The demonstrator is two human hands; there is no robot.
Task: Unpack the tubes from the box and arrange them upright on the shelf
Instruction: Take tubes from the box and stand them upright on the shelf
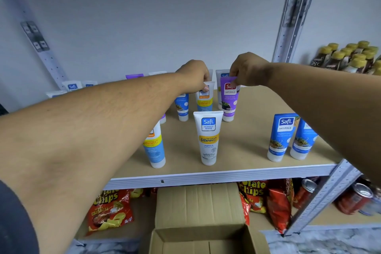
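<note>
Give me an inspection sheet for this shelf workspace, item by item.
Surface: tan board shelf with a grey metal front edge.
Job's things: white Vitamin C tube stands upright at the front; two blue Naturals tubes stand on the right; the open cardboard box below shows no tubes in its visible part.
Clutter: red chip bags and red cans on the lower shelf; yellow-capped brown bottles far right.
Hands: left hand pinches the top of a white tube; right hand pinches the top of a purple tube.
Cables: nothing seen.
Surroundings: plain grey wall, perforated metal uprights.
</note>
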